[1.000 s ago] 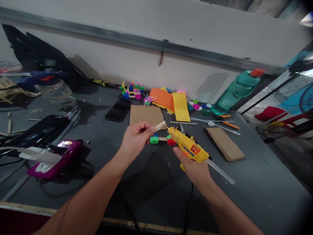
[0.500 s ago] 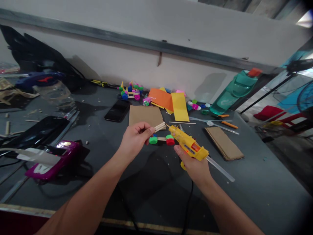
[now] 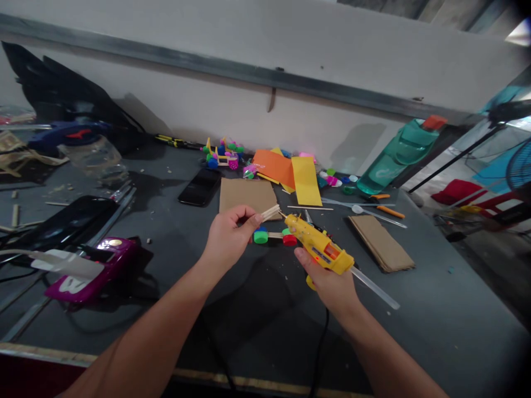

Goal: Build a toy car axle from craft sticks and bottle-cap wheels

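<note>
Between thumb and fingers, my left hand (image 3: 232, 235) pinches a few thin wooden sticks (image 3: 270, 211) that point to the right. My right hand (image 3: 329, 279) is wrapped round the handle of a yellow glue gun (image 3: 317, 243), a clear glue stick (image 3: 375, 287) poking out of its back. The gun's nozzle is at the free ends of the sticks; whether it touches them I cannot tell. Just below lies a small piece made of sticks with bottle-cap wheels, green (image 3: 261, 237) at the left and red (image 3: 289, 239) at the right.
Behind my hands lie a cardboard sheet (image 3: 244, 193), a black phone (image 3: 199, 187), orange paper (image 3: 274, 167) and yellow paper (image 3: 306, 179). Folded cardboard (image 3: 381, 243), orange-handled scissors (image 3: 390, 211) and a teal bottle (image 3: 398, 157) are at the right. A purple power strip (image 3: 91, 276) sits at the left.
The glue gun's nozzle and the stick ends have shifted very slightly relative to each other. Both hands keep their holds, and the other things stay in place.
</note>
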{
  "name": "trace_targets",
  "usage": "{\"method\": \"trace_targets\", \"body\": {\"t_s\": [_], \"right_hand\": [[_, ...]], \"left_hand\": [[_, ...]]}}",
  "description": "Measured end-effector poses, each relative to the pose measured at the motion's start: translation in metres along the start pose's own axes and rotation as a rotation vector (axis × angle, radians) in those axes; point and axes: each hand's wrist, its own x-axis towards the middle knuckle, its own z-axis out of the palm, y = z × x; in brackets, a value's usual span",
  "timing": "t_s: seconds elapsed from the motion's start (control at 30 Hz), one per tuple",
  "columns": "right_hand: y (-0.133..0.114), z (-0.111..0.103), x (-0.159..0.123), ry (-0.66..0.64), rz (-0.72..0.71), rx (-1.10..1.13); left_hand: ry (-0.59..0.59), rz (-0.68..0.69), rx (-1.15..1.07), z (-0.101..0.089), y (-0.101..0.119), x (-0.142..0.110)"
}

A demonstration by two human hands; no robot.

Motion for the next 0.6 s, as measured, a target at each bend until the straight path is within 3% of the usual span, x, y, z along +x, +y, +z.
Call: {"method": "trace_targets", "body": {"t_s": [0.6], "right_hand": [[-0.0088,0.0028,-0.0002,0.010,0.071,0.050]], "left_hand": [[-0.006,0.017,0.032,0.0009,-0.0006,0.0000]]}}
